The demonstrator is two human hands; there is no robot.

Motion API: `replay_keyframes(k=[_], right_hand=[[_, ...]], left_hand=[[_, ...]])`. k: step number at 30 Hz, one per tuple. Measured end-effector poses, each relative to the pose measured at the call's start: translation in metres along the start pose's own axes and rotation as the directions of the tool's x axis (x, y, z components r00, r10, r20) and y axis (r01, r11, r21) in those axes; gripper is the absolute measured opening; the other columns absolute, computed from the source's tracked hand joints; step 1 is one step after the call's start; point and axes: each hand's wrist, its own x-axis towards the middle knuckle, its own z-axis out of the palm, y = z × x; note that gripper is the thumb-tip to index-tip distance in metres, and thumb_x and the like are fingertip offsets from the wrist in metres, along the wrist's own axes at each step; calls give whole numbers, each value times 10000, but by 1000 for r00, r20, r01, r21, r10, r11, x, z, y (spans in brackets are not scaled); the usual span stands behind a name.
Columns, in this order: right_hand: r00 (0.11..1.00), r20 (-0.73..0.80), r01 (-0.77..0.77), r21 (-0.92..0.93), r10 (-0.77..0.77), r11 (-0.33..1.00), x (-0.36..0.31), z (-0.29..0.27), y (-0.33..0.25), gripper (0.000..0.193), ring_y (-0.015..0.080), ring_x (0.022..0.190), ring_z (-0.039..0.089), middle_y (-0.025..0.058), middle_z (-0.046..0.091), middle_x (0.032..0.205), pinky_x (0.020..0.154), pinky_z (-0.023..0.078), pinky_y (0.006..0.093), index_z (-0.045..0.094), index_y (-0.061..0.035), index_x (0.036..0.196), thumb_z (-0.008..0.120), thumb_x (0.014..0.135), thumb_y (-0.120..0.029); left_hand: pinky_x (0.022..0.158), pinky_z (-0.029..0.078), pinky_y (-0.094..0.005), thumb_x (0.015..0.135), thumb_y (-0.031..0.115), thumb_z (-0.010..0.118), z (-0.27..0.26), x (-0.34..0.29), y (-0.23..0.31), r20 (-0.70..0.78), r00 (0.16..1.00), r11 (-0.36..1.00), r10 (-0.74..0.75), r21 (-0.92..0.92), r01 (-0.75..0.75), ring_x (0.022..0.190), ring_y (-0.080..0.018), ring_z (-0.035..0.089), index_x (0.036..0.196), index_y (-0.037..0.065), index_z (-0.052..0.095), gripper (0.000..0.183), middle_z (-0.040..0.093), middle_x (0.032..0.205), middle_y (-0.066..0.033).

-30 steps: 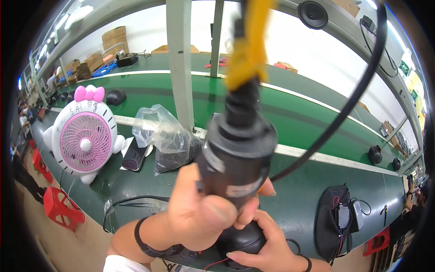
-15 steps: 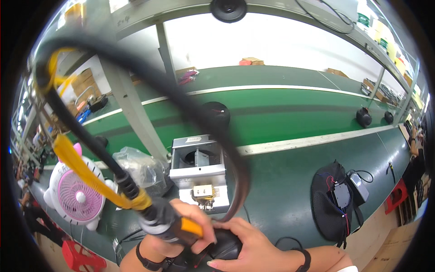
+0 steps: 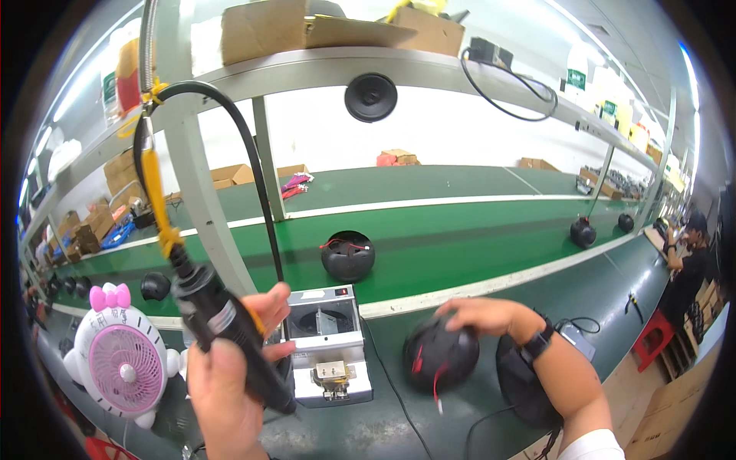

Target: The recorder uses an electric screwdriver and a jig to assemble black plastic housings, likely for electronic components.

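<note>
While looking down over the dark green bench (image 3: 360, 433), saw a black electric screwdriver (image 3: 222, 310) left of centre, tied at its upper end with a yellow strap (image 3: 157, 195), slanted along its long axis from upper left to lower right, pointing its tip downward just beside a grey boxy machine (image 3: 330, 340). Found the left hand (image 3: 224, 395) against it, with thumb in front and fingers spread; could not tell how firmly gripped. Saw the right hand (image 3: 487, 316) curled over the top of a black spherical housing (image 3: 452, 356) right of the machine, with red leads (image 3: 418, 359) hanging on its near side.
</note>
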Motion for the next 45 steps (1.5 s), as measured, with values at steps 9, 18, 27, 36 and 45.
replay_keyframes(k=[9, 18, 27, 36, 45], right_hand=[[650, -746, 17, -176, -144, 984, 143, -111, 26, 371, 305, 1088, 644, 149, 653, 1201, 994, 486, 406, 565, 21, 1229, 534, 957, -229], [467, -697, 95, -572, -544, 815, 197, 59, -121, 930, 401, 1210, 574, 295, 569, 1271, 1006, 478, 428, 443, 93, 1340, 829, 704, -465], [601, -747, -133, -444, -284, 886, 270, 72, -83, 1334, 451, 1216, 556, 362, 491, 1334, 1015, 487, 426, 260, 127, 1431, 877, 537, -648], [764, -325, 396, -447, -558, 802, 65, 73, -49, 1116, 244, 1220, 543, 180, 553, 1330, 1068, 412, 357, 385, 63, 1421, 971, 557, -330], [756, 159, 612, -516, -635, 599, -62, 199, 23, 1103, 393, 1291, 477, 224, 480, 1354, 1076, 398, 419, 398, 5, 1396, 960, 531, -386]], left_hand=[[813, 544, -335, 950, 455, 637, -36, 22, -5, 150, 986, 984, -67, -156, 91, 898, -211, 676, 1322, -45, 494, 640, 690, 1041, -160], [859, 549, -360, 979, 467, 575, -39, 34, -31, -215, 954, 971, 208, 161, -175, 1122, -308, 647, 1321, -8, 492, 592, 612, 1274, -255], [523, 462, -275, 890, 677, 578, -42, 22, -56, 93, 992, 966, 83, -251, -58, 599, -135, 556, 1149, -92, 523, 813, 603, 938, -131], [526, 408, -229, 983, 594, 490, -26, 13, -107, 225, 973, 993, -51, -97, 74, 572, -71, 500, 1011, -18, 598, 621, 553, 665, -14], [490, 442, -240, 895, 809, 369, -26, 2, -91, 196, 951, 952, -239, -144, 269, 516, -91, 510, 1019, -43, 581, 887, 553, 643, -40]])
